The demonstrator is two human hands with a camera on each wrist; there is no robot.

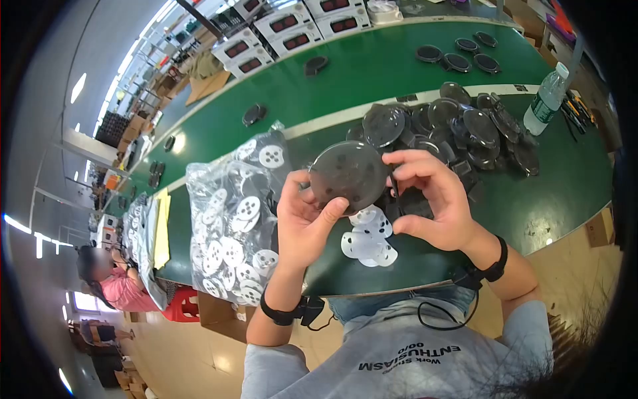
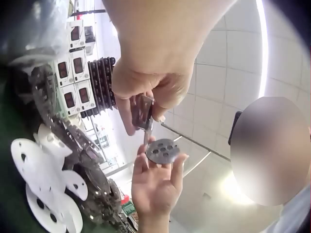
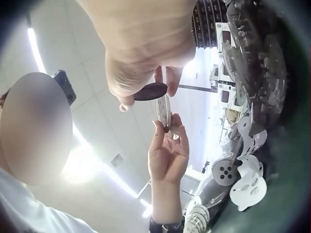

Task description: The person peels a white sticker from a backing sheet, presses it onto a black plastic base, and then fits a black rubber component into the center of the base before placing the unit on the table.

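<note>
The left hand [image 1: 302, 223] pinches a round, smoky clear case [image 1: 349, 176] between thumb and fingers; in the right wrist view this case [image 3: 164, 110] shows edge-on. Close beside it, the right hand [image 1: 438, 203] holds a dark disc, seen in the left wrist view as a disc [image 2: 163, 151] with several holes. In the right wrist view the dark disc [image 3: 150, 91] lies against the thumb side. White discs with holes [image 1: 367, 241] lie on the green table below the hands. Whether case and dark disc touch is unclear.
Behind the right hand is a pile of smoky clear cases [image 1: 478, 130]. A plastic bag of white discs [image 1: 232, 226] lies at left, a water bottle [image 1: 546, 100] stands at right. More dark round units [image 1: 456, 62] and stacked boxes [image 1: 286, 30] are farther back.
</note>
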